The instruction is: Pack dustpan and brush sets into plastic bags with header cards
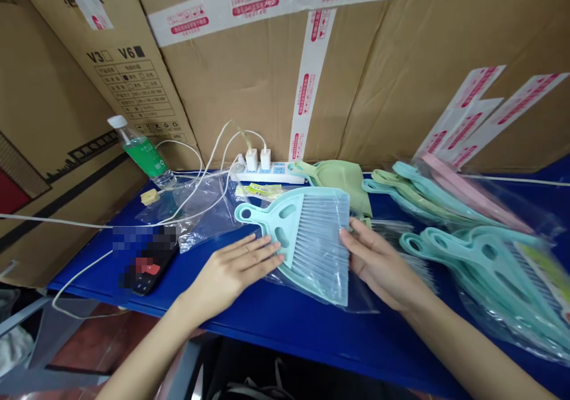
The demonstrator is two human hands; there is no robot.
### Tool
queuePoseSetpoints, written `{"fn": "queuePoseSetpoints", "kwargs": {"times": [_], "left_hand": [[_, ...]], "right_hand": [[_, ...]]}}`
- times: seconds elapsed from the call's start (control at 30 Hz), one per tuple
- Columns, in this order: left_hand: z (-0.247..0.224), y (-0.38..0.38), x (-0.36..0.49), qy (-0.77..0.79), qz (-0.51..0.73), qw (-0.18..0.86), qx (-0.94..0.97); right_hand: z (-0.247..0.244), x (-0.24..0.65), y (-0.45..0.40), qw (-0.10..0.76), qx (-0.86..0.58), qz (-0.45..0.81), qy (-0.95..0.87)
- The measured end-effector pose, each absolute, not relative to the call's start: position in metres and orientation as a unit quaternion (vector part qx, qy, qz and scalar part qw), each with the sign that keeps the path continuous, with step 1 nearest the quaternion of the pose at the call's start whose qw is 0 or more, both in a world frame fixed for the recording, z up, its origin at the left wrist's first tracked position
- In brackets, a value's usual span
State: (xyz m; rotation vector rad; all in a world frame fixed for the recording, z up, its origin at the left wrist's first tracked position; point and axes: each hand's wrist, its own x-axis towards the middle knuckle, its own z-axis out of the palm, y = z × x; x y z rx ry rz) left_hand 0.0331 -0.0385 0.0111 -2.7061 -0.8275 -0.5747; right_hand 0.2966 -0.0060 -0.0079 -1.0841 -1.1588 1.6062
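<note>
A light turquoise hand brush and dustpan set [289, 216], the brush nested on the pan, is in front of me in a clear plastic bag. Its handle points left and its grey-blue bristles [318, 245] face right. My left hand [238, 266] lies with fingers stretched flat over the set's lower left edge, near the brush's slots; its thumb is hidden. At the bristle end, my right hand [378, 257] pinches the right edge, thumb in front and fingers partly behind. Behind the set lies a green dustpan [341, 174].
Bagged turquoise sets [485, 263] lie at right, with more green, turquoise and pink sets [445, 192] behind. A power strip [285, 174] with white cables stands against the cardboard boxes [249, 79]. At left are a water bottle [146, 156] and a dark, partly blurred device [155, 263] on the blue table [285, 317].
</note>
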Motion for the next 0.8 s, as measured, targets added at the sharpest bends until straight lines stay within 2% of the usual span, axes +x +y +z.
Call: {"fn": "queuePoseSetpoints", "kwargs": {"times": [0.13,0.23,0.47,0.8], "left_hand": [[0.018,-0.03,0.007,-0.362,-0.193,0.082,-0.908],[0.022,-0.02,-0.013,-0.453,-0.17,0.093,-0.87],[0.021,-0.009,-0.043,-0.631,0.011,0.118,-0.766],[-0.001,-0.007,-0.017,-0.574,0.016,0.159,-0.803]], "right_hand": [[-0.007,0.303,-0.005,0.447,-0.449,0.597,-0.492],[-0.003,0.309,-0.002,0.472,-0.459,0.567,-0.495],[-0.002,0.309,-0.002,0.48,-0.456,0.558,-0.5],[-0.004,0.308,-0.002,0.471,-0.453,0.562,-0.507]]}}
